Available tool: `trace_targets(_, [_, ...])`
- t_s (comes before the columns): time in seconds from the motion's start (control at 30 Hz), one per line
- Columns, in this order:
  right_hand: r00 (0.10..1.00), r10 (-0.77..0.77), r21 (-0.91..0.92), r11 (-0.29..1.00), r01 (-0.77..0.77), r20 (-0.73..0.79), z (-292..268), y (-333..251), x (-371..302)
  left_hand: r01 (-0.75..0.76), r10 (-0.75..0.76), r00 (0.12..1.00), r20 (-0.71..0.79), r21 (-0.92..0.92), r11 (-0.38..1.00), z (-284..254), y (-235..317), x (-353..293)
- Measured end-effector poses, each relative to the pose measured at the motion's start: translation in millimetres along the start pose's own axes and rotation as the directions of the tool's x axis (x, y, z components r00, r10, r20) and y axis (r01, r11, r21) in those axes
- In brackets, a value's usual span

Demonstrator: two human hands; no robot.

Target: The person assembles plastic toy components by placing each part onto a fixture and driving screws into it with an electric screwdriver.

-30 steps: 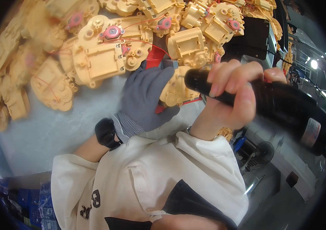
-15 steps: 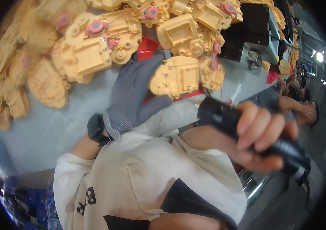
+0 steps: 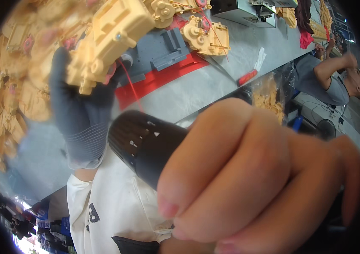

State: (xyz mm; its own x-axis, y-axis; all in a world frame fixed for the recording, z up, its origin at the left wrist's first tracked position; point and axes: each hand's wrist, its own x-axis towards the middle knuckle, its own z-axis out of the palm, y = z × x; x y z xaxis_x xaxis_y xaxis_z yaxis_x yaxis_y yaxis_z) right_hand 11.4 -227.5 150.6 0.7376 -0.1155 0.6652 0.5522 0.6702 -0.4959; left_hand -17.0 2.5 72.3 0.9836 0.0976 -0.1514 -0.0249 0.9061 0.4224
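My left hand (image 3: 82, 112), in a dark grey glove, is closed on a cream-yellow plastic housing (image 3: 120, 27), held tilted above the table. A red wire and a pink round part show at the housing's underside. The bare fingers of my right hand (image 3: 247, 169) are wrapped round a black electric screwdriver (image 3: 148, 137), close to the camera. Its ribbed collar points toward the left hand; the bit is not visible. Between the hands and the far parts sits a grey fixture (image 3: 158, 48) on a red base (image 3: 171, 78), with no housing in it.
Yellow housings (image 3: 10, 97) are piled along the left and far side. One more housing (image 3: 207, 36) lies right of the fixture, near a metal-and-black box (image 3: 243, 12). A red-handled tool (image 3: 247, 77) lies near the table edge. Another person (image 3: 332, 78) sits at the right.
My left hand has lifted the housing off the fixture and moved left with it. My right hand has come nearer the camera with the screwdriver. The view has shifted.
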Motion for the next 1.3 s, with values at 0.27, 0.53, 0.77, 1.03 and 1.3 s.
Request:
trace_targets(0.27, [1.0,-0.012,-0.019,1.0,0.012,-0.001,-8,-7,-11,0.363,-0.337,0.928,0.161,-0.182,0.914,-18,-16,1])
trace_targets(0.53, [0.999,0.009,0.022,1.0,-0.009,0.035,49,26,-43,0.36,-0.338,0.932,0.13,-0.234,0.903,-24,-14,-22])
trace_targets(0.77, [1.0,0.025,0.066,0.997,-0.027,0.018,70,15,-56,0.402,-0.412,0.91,0.047,-0.345,0.848,-20,-2,-40])
trace_targets(1.03, [1.0,0.008,0.065,0.998,-0.01,0.025,99,79,-76,0.192,-0.261,0.956,-0.134,-0.388,0.902,-72,34,-92])
trace_targets(1.3, [0.999,-0.026,0.146,0.989,0.032,-0.038,43,18,-33,-0.073,0.163,0.966,-0.199,0.396,0.915,-38,68,-82])
